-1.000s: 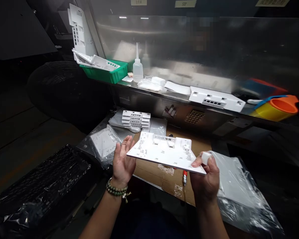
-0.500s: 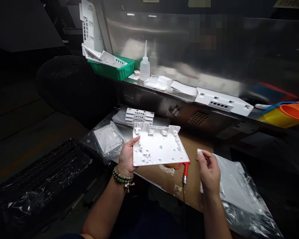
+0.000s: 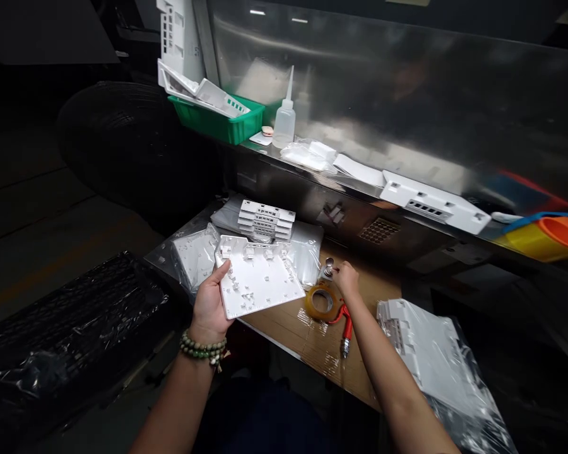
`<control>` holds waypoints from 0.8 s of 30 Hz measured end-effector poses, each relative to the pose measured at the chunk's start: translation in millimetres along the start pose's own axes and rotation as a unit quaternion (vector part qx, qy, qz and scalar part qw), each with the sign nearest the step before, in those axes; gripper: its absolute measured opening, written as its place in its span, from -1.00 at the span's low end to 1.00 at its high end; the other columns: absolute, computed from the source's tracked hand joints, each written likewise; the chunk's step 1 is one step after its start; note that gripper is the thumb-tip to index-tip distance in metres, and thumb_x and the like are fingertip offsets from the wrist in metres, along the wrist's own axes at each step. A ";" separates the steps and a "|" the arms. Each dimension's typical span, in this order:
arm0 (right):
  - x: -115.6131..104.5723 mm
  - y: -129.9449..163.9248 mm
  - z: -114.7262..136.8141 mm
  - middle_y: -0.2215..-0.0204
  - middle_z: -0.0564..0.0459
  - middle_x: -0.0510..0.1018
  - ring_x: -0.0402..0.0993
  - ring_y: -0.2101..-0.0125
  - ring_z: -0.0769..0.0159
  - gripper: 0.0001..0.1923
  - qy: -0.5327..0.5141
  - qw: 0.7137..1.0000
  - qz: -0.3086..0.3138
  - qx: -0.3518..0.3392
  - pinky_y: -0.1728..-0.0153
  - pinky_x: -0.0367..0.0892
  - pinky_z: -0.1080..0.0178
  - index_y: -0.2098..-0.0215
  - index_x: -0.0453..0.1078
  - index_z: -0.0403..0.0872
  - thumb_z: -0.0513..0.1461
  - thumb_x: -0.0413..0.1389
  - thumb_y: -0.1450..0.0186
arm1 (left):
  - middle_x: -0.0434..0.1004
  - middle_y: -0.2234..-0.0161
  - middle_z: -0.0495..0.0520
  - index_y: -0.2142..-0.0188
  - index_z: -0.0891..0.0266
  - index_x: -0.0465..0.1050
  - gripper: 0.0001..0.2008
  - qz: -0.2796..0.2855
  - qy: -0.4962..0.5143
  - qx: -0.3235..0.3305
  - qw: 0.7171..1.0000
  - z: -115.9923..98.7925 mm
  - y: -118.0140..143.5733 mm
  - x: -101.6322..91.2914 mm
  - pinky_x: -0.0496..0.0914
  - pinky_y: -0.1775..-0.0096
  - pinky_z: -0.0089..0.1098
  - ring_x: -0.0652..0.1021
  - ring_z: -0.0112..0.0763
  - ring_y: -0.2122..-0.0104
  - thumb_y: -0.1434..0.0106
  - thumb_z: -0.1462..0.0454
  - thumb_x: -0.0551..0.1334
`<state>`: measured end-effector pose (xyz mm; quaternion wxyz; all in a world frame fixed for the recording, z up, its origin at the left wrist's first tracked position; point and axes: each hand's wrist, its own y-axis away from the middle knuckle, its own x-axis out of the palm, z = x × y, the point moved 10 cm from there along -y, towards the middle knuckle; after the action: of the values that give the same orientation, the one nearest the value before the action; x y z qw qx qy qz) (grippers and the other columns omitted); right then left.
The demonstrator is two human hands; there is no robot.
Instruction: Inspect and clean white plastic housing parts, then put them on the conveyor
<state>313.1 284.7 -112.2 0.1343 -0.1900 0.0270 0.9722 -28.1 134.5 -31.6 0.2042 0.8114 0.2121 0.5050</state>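
My left hand [image 3: 209, 304] grips the left edge of a white plastic panel [image 3: 260, 279], held flat above the bench with its ribbed inner side up. My right hand [image 3: 346, 279] reaches forward to the cardboard-covered bench top [image 3: 312, 340]; its fingertips touch a small shiny metal piece [image 3: 329, 264] just past a roll of brown tape [image 3: 321, 301]. A red-handled tool [image 3: 344, 326] lies beside that wrist. Whether the fingers have closed on the metal piece cannot be made out.
A stack of white panels [image 3: 266, 221] sits behind the held panel, and bagged panels [image 3: 195, 255] lie to its left. More bagged parts [image 3: 430, 353] lie at right. The steel shelf carries a green basket [image 3: 220, 121], a squeeze bottle [image 3: 284, 115], a long white part [image 3: 435, 201] and an orange-yellow cup [image 3: 556, 233].
My right hand let go of the panel, then reached forward left to the metal piece by the tape. My left hand kept the panel and carried it left and down.
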 end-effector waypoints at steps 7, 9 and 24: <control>9.9 8.4 18.6 0.12 0.01 0.57 0.56 0.21 0.30 -0.77 0.013 0.999 0.023 -0.022 0.21 0.53 0.20 0.04 0.46 -0.10 -0.12 0.19 -0.44 | 0.59 -0.11 0.37 -0.42 0.31 0.13 -0.42 0.010 0.023 -0.010 1.000 3.0 -0.1 10.5 0.43 -0.17 0.13 0.63 0.09 -0.04 -0.46 0.25 0.12; 10.2 15.7 36.8 0.26 0.06 0.57 0.52 0.30 0.34 -0.82 0.007 0.999 0.023 -0.048 0.24 0.49 0.23 0.20 0.50 -0.12 -0.15 0.24 -0.40 | 0.57 -0.14 0.38 -0.42 0.32 0.13 -0.41 0.032 0.019 -0.023 0.999 6.9 -1.7 16.2 0.43 -0.18 0.12 0.61 0.10 -0.06 -0.48 0.17 0.11; 45.8 231.5 212.5 0.30 -0.01 0.57 0.56 0.35 0.28 -0.74 -0.056 0.921 0.205 -0.326 0.32 0.48 0.25 0.05 0.62 0.02 -0.33 0.22 -0.33 | 0.57 -0.17 0.21 -0.41 0.08 0.17 -0.40 0.121 -0.022 0.006 0.992 38.2 1.8 57.3 0.40 -0.22 -0.01 0.60 -0.02 -0.09 -0.43 0.17 0.23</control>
<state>132.5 95.4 67.8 -0.1362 -0.1590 -0.2608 0.9424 29.7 160.1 -4.2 0.1409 0.8434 0.1108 0.5065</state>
